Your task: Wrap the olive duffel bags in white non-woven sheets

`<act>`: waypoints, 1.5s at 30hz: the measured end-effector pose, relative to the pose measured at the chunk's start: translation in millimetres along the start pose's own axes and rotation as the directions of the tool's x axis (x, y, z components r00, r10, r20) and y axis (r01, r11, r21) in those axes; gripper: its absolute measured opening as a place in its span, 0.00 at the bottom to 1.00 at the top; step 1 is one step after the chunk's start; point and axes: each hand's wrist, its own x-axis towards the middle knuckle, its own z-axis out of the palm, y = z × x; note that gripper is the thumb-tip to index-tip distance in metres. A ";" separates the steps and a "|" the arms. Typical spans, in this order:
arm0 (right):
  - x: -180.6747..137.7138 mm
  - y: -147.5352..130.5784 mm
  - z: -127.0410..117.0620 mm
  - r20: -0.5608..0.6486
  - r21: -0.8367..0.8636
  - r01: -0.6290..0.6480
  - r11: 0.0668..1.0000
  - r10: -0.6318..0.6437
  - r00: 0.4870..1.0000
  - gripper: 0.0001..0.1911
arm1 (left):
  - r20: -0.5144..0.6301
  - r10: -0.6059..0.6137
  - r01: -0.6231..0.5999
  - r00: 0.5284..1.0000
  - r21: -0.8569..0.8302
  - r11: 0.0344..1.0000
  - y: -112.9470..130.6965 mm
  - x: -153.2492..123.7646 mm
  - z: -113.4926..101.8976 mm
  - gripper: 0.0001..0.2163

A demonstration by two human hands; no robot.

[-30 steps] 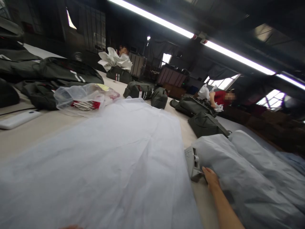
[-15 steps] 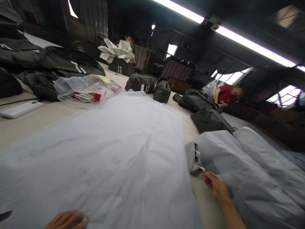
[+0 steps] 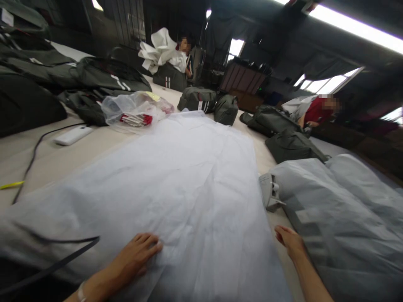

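Observation:
A large sheet of whitish translucent plastic (image 3: 189, 180) lies spread over the table in front of me. My left hand (image 3: 137, 253) rests on its near part, palm down, with the fingers stretched out and holding nothing. To the right of the sheet stands a grey tape dispenser (image 3: 270, 191) with a short end of tape sticking out. Just nearer than the dispenser and apart from it is my right hand (image 3: 290, 241). Its fingertips are pressed together; whatever is between them is too small to make out.
Grey plastic-wrapped bundles (image 3: 333, 209) lie at the right. Dark bags (image 3: 198, 99) stand along the far side, with more (image 3: 107, 75) at left. A clear bag of red-and-white tags (image 3: 137, 119) and a white device (image 3: 74, 135) are left. Two people work farther off.
My left hand has moved up and right across the sheet. The right hand has come away from the dispenser's tape end. The whole view has shifted.

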 end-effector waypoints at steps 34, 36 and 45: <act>-393.9 14.2 185.9 0.553 -0.473 0.475 0.742 -0.169 0.816 0.11 | -0.155 0.340 -0.325 0.928 0.111 0.939 -13.4 -5.4 -10.6 0.25; -396.3 13.7 188.1 0.536 -0.526 0.483 0.700 -0.168 0.827 0.12 | -0.150 0.337 -0.323 0.929 0.113 0.940 -13.2 -5.5 -11.6 0.26; -387.4 6.8 160.4 0.521 -0.719 0.526 0.455 -0.148 0.841 0.17 | -0.133 0.320 -0.307 0.938 0.110 0.945 -12.2 -5.4 -14.2 0.27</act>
